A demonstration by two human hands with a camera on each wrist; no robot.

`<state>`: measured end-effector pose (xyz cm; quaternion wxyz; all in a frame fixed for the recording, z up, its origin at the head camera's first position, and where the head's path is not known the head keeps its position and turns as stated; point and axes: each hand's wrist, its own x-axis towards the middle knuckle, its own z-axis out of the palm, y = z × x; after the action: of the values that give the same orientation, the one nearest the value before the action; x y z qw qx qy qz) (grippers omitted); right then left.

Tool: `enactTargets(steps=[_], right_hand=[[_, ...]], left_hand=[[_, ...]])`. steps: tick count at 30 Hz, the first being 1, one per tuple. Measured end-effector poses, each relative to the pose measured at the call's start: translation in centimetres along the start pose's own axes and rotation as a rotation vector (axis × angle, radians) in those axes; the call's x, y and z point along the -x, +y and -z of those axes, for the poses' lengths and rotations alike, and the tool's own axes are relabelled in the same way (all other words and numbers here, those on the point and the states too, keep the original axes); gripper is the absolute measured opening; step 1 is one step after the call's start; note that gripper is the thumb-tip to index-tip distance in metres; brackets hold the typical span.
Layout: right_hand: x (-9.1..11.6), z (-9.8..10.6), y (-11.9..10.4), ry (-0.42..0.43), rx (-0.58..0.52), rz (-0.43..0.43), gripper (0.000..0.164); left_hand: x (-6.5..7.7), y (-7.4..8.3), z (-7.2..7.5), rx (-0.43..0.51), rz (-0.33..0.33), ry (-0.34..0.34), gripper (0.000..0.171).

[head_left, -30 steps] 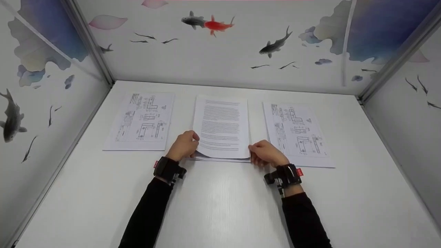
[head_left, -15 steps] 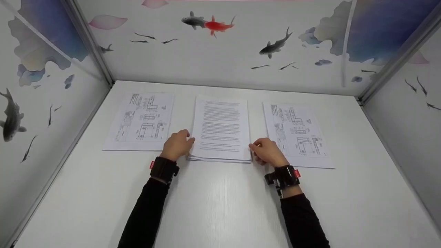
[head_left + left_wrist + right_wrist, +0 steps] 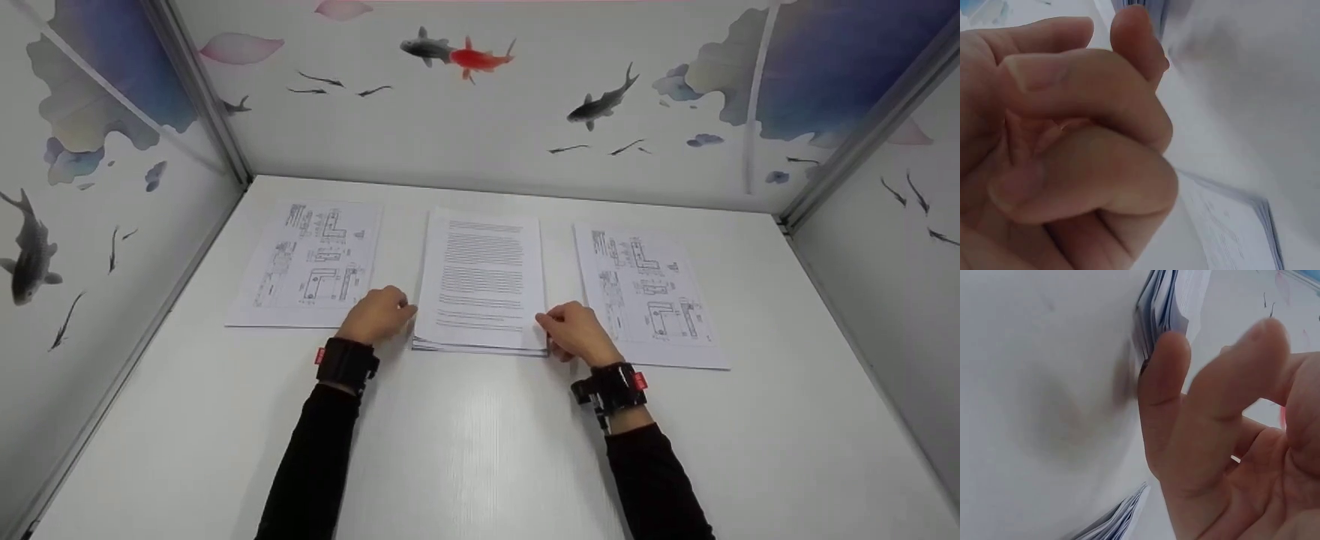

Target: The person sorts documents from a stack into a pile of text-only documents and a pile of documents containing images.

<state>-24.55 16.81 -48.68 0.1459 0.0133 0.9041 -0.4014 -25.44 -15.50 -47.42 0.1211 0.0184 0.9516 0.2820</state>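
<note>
A stack of printed paper sheets (image 3: pixel 484 270) lies in the middle of the table, text side up, its lower edges slightly uneven. My left hand (image 3: pixel 375 313) is just left of its lower left corner, apart from it and holding nothing. In the left wrist view, that hand's fingers (image 3: pixel 1112 174) are loosely curled toward the palm. At the lower right corner, my right hand (image 3: pixel 579 331) has its fingertips against or very near the paper edge. The right wrist view shows one fingertip (image 3: pixel 1172 349) close beside the sheets' layered corner (image 3: pixel 1159 315); no clear pinch is visible.
Stacks with technical drawings lie on both sides, one at the left (image 3: pixel 300 277) and another at the right (image 3: pixel 652 315). My left hand partly covers the left stack's lower right corner. Painted panels (image 3: pixel 495 135) enclose the white table (image 3: pixel 465 435).
My left hand has let go of the stack's lower left corner and moved left. The raised lower edge of the top sheets has dropped flat. My right hand has barely moved.
</note>
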Motion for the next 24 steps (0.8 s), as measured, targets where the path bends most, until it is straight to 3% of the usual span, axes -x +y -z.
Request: enactTargets(steps=[7,11,16,19,24], right_hand=[[-0.1,-1.0,-1.1,0.141,0.037,0.093,0.049],[-0.2,-2.1,-2.4,0.185,0.064,0.165,0.047],[0.0,-4.3,-3.7,0.166,0.078,0.246,0.038],[0.0,-5.6,-4.9,0.119,0.053,0.297,0.035],[-0.1,-7.7,-7.9,0.026,0.05,0.386,0.032]], left_hand=[[-0.1,-3.5,2.5,0.004,0.027,0.194,0.035],[-0.2,-4.8,2.9,-0.018,0.024,0.274,0.039],[-0.3,-5.3,2.5,-0.074,0.089,0.276,0.053],[-0.4,-5.4,2.1,-0.092,0.142,0.246,0.059],[-0.3,-5.3,1.8,-0.133,0.178,0.232,0.062]])
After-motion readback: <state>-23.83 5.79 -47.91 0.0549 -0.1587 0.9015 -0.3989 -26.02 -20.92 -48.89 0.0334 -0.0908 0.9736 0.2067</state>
